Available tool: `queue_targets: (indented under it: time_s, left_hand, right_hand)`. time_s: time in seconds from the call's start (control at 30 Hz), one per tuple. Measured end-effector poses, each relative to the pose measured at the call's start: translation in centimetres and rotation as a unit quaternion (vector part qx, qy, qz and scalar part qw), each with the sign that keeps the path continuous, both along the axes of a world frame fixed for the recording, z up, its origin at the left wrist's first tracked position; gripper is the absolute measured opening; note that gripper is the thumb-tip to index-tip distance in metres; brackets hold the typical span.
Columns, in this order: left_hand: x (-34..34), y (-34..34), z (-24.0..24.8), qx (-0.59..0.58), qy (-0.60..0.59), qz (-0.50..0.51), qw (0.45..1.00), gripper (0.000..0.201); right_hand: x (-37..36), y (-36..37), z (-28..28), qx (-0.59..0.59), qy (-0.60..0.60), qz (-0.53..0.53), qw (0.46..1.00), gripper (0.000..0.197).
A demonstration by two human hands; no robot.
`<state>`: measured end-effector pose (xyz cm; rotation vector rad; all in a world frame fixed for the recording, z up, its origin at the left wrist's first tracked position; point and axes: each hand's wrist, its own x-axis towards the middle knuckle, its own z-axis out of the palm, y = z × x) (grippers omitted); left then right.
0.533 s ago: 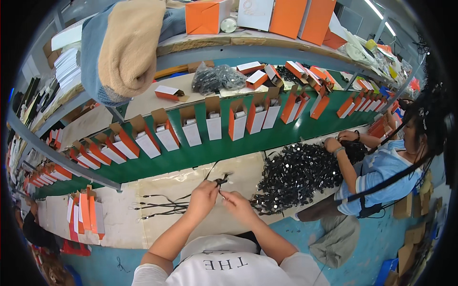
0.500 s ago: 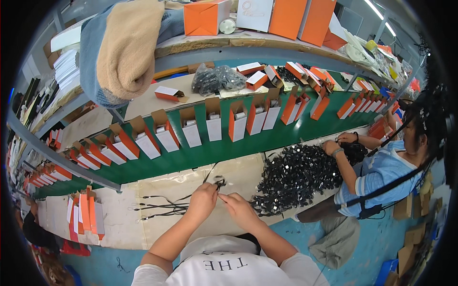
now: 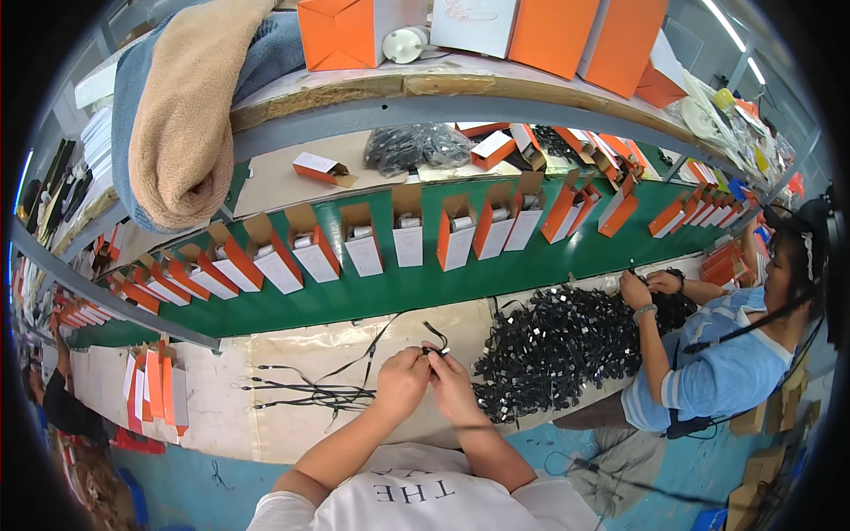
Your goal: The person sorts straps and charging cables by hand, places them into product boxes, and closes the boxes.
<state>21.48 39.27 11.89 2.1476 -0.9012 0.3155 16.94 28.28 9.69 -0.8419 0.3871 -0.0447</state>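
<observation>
My left hand (image 3: 403,382) and my right hand (image 3: 453,388) meet above the bench, fingers pinched together on a black lanyard (image 3: 436,334). A bent end of its strap sticks up beyond the fingertips; the small part between them is mostly hidden. To the left of my hands, several black lanyards (image 3: 305,387) lie side by side, their thin loop ends pointing left. A big heap of black lanyards with small shiny metal pieces (image 3: 558,350) rises just right of my right hand.
Open orange-and-white boxes (image 3: 364,251) stand in a row along the green conveyor (image 3: 345,292). More boxes (image 3: 158,389) are grouped at the bench's left. A co-worker in blue (image 3: 726,354) handles the heap's far right. Overhead runs a shelf (image 3: 354,93) with a towel (image 3: 181,133).
Both hands have shifted slightly right and come together, still on the lanyard. Its strap end now stands up beyond the fingers. The co-worker's hands have lifted a little, and the view has tilted.
</observation>
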Motion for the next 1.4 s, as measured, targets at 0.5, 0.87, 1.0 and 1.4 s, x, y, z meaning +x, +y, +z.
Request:
queue_targets:
  time_s: [0.5,0.87,1.0,1.4]
  left_hand:
    - [2.1,3.3,-4.7,-0.259,0.373,-0.013,0.891,0.025]
    - [-1.8,14.9,-10.9,-0.092,0.358,0.193,0.909,0.021]
    - [-4.5,16.9,-12.8,-0.099,0.401,0.223,0.883,0.019]
    - [-6.4,18.3,-14.1,-0.212,0.731,0.061,0.645,0.022]
  right_hand:
    - [20.8,-15.0,6.4,-0.782,-0.18,-0.13,0.582,0.028]
    - [21.9,-15.0,6.1,-0.95,-0.044,0.169,0.258,0.033]
    - [22.6,-14.8,5.0,-0.971,-0.051,0.089,0.214,0.025]
    - [3.9,7.3,-11.8,-0.668,-0.237,0.364,0.604,0.018]
